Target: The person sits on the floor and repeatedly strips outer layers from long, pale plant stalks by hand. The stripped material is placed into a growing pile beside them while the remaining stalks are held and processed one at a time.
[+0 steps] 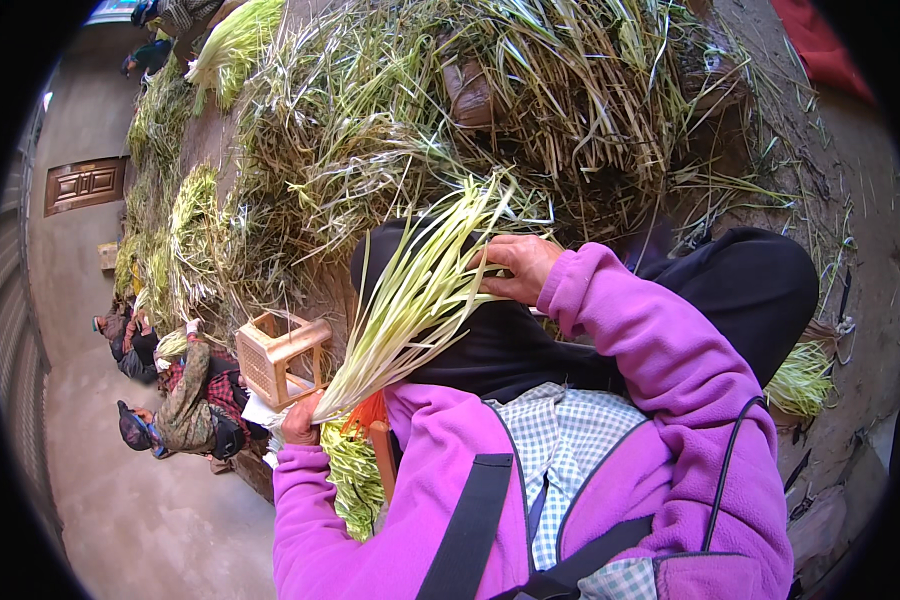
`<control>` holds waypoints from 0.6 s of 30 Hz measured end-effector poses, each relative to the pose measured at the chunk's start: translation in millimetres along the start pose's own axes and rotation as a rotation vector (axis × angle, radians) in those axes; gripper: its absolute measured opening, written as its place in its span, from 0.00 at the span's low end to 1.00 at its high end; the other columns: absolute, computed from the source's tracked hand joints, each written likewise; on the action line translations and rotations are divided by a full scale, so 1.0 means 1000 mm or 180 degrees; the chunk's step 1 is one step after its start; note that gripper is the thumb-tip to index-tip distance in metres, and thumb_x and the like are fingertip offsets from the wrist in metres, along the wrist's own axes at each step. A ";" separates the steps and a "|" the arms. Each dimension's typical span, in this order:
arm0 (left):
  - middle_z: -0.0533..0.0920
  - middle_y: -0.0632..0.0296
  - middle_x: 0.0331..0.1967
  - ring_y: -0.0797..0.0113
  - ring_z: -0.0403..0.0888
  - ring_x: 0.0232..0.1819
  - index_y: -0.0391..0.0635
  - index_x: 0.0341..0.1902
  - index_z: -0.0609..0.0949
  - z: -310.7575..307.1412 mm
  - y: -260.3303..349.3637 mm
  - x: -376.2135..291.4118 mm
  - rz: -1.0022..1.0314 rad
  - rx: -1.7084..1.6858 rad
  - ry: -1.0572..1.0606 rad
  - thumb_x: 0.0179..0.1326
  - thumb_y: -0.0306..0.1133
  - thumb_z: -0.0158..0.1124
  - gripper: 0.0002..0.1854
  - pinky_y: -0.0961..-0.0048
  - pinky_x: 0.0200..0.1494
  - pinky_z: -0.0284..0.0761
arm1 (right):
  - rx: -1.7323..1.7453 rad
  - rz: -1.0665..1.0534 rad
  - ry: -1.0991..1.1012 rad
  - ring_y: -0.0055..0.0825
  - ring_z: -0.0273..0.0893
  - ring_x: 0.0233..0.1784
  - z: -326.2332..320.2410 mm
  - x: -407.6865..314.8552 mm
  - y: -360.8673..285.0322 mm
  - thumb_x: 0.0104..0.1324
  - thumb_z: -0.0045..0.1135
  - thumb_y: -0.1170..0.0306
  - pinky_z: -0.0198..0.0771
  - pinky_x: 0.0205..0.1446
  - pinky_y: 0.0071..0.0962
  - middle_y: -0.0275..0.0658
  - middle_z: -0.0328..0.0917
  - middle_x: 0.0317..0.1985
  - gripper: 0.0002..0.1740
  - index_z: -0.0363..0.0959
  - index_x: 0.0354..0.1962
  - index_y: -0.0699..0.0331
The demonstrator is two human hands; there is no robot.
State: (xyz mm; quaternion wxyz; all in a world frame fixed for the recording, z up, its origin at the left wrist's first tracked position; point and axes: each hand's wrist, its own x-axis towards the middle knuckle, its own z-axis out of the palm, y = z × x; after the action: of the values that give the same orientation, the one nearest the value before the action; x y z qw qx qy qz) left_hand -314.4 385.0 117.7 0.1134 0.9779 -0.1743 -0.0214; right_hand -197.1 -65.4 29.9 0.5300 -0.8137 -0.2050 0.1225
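Observation:
A long bundle of pale yellow-green leaves (412,300), which look like blanched chives, slants across my lap. My left hand (300,421) is closed around its white lower end. At the upper right side of the bundle, my right hand (523,264) has bent fingers and thumb against the leaves near their tips. Whether it pinches any of them is hard to see. Just beyond my left hand stands a light-coloured stool (281,356) with a woven-patterned side. More yellow-green leaves (351,472) lie below my left hand, beside some orange strands (367,412).
A large heap of dry and green stalks (570,97) lies in front of my knees. Smaller leaf piles (195,217) run along the left, and another (801,379) is at the right. A person in a camouflage jacket (184,397) works at the left. Red cloth (825,49) is at the upper right.

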 end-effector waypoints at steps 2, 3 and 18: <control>0.81 0.56 0.31 0.62 0.80 0.34 0.45 0.37 0.79 0.000 0.000 0.001 0.0033 0.0027 0.0001 0.46 0.23 0.60 0.12 0.71 0.37 0.74 | 0.0209 -0.0120 0.0040 0.40 0.70 0.41 0.004 0.002 0.006 0.53 0.55 0.61 0.67 0.45 0.33 0.40 0.73 0.37 0.14 0.72 0.37 0.57; 0.81 0.56 0.31 0.61 0.80 0.34 0.45 0.38 0.79 0.000 -0.002 -0.001 0.0024 0.0015 -0.0016 0.46 0.23 0.60 0.12 0.71 0.37 0.74 | 0.0228 -0.0166 0.0055 0.40 0.71 0.40 0.003 0.003 0.006 0.52 0.56 0.63 0.68 0.43 0.32 0.41 0.73 0.36 0.14 0.73 0.36 0.58; 0.80 0.58 0.33 0.58 0.79 0.35 0.47 0.41 0.78 -0.001 -0.002 0.001 0.0070 -0.0021 -0.0103 0.46 0.23 0.58 0.15 0.69 0.37 0.73 | -0.0468 0.0910 -0.0048 0.43 0.73 0.35 0.002 0.018 -0.023 0.49 0.55 0.61 0.68 0.39 0.36 0.45 0.73 0.29 0.13 0.73 0.32 0.56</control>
State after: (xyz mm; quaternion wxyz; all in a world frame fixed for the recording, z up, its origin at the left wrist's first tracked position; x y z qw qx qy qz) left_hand -312.6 386.8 118.0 0.1140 0.9751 -0.1869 -0.0366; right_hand -186.1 -47.5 50.6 0.4447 -0.8702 -0.0994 0.1874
